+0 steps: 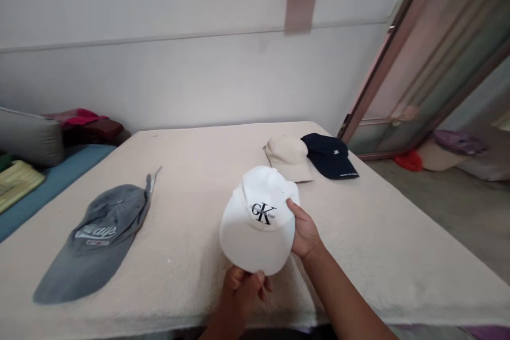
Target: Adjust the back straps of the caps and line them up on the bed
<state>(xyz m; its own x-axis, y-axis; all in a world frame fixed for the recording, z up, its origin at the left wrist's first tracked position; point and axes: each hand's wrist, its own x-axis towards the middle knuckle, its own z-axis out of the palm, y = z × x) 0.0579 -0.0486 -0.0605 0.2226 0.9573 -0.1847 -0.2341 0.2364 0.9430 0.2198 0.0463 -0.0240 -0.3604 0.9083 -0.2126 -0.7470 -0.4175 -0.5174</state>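
A white cap (263, 218) with black letters on its front is held up over the near middle of the cloth-covered table. My left hand (245, 287) pinches the edge of its brim from below. On the cap's right side, my right hand (305, 231) grips the crown, thumb on top and the other fingers mostly hidden beneath. A grey cap (107, 234) with white lettering lies at the left. Farther back on the right, a beige cap (287, 154) touches a dark navy cap (330, 154).
The table (191, 154) has a pale cover and meets a white wall. Left of it are a grey cushion (30, 135) and a blue surface (75, 170). A sliding door (414, 53) stands at the right, with a red item (409, 160) on the floor.
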